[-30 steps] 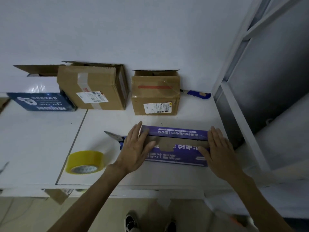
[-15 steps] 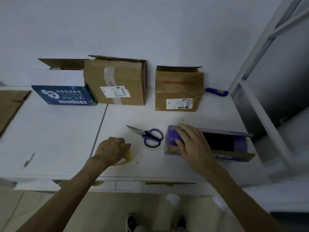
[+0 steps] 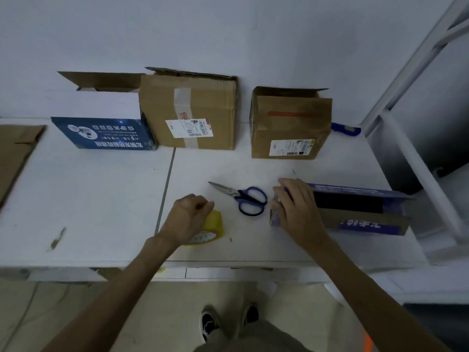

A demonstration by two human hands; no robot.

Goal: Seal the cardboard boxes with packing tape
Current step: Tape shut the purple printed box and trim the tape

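Head view: gone from the long purple cardboard box since a second ago, left hand now curled over the yellow roll of packing tape near the white table front edge. Flap reopened. Right hand flat on the box's left end, fingers together. Probably light, springy card, best pinned at the flaps. Upside-down print, unreadable.

On the white surface the left hand grips a roll of yellow tape, its fingers curled over the top. The right hand lies flat on the left end of a long purple box whose top flaps stand open. Blue-handled scissors lie between the hands, and three cardboard boxes stand along the wall behind: a blue-and-white box, a large brown box and a smaller brown box.
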